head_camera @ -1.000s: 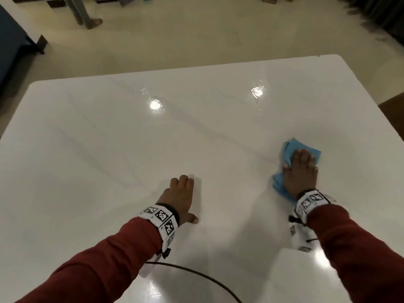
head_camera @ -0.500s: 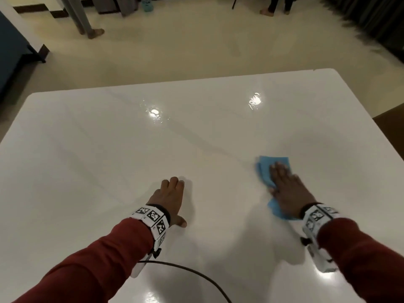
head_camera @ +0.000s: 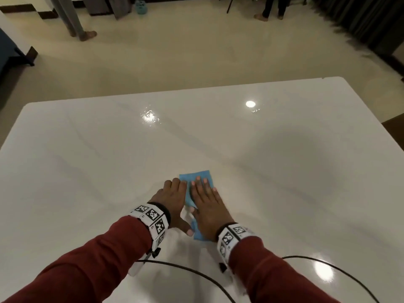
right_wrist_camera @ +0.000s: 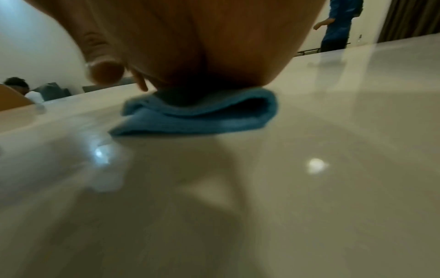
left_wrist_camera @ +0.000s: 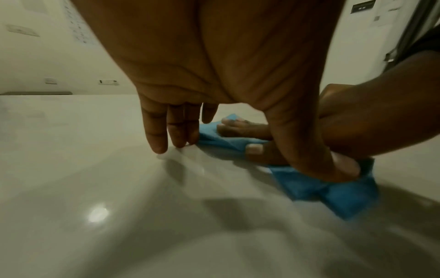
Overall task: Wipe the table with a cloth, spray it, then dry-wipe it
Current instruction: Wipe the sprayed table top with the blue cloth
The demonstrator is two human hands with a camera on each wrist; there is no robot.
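Note:
A folded blue cloth (head_camera: 197,175) lies on the glossy white table (head_camera: 87,160), near its middle front. My right hand (head_camera: 205,202) presses flat on the cloth (right_wrist_camera: 197,114) with straight fingers, covering most of it. My left hand (head_camera: 172,200) rests flat on the table right beside it, fingers straight, their tips (left_wrist_camera: 159,148) at the cloth's left edge (left_wrist_camera: 214,139). The left thumb (left_wrist_camera: 307,150) reaches towards the cloth's near corner. No spray bottle shows in any view.
Black cables (head_camera: 196,272) trail from both wrists across the table's near edge. Beyond the far edge is a cream floor with people's feet (head_camera: 87,36) and dark curtains (head_camera: 360,22) at the right. A brown chair back (head_camera: 393,127) stands at the table's right side.
My right hand has slid the cloth leftward across the table, from the right side until it meets my left hand. The left hand stayed roughly in place.

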